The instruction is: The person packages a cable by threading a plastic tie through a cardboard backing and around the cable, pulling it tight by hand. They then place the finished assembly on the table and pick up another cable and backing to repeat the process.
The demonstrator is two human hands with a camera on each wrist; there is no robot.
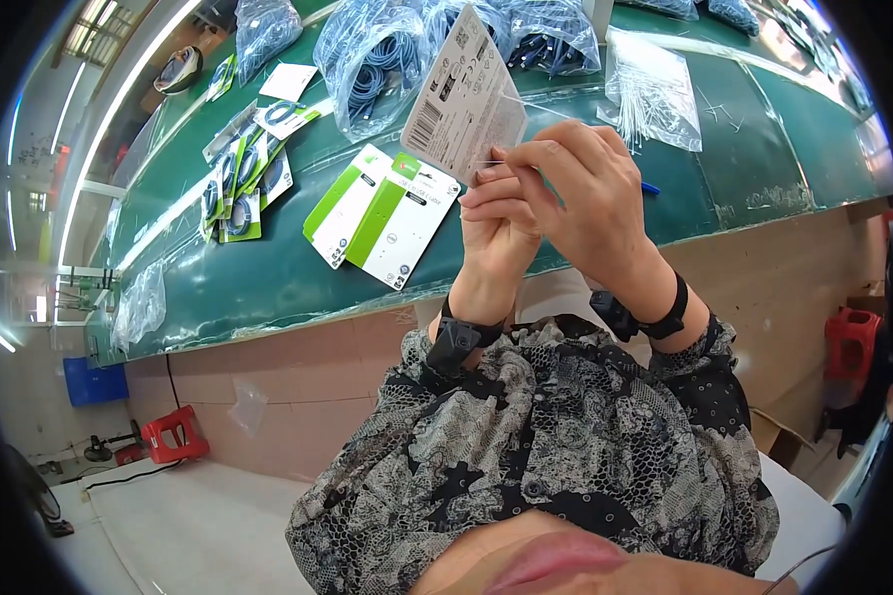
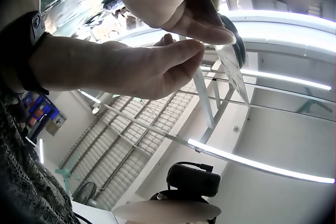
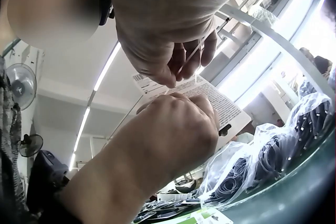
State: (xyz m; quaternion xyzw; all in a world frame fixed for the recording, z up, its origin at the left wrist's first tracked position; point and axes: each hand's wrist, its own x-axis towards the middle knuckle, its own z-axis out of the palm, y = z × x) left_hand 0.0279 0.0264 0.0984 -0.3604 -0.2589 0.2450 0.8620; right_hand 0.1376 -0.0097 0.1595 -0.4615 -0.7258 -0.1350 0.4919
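Note:
My left hand grips the lower edge of a white packaging card, raised above the green table with its barcode side facing up. In the left wrist view, a dark coiled cable lies against the card's other face. My right hand is close beside the left at the card's lower corner. Its fingers pinch a thin white cable tie, seen in the right wrist view passing near the card. Two green-and-white cards lie on the table left of my hands.
Carded cables are piled at the left of the green table. Plastic bags of grey-blue cables stand along the back. A clear bag of white ties lies at right, and a blue pen shows behind my right hand.

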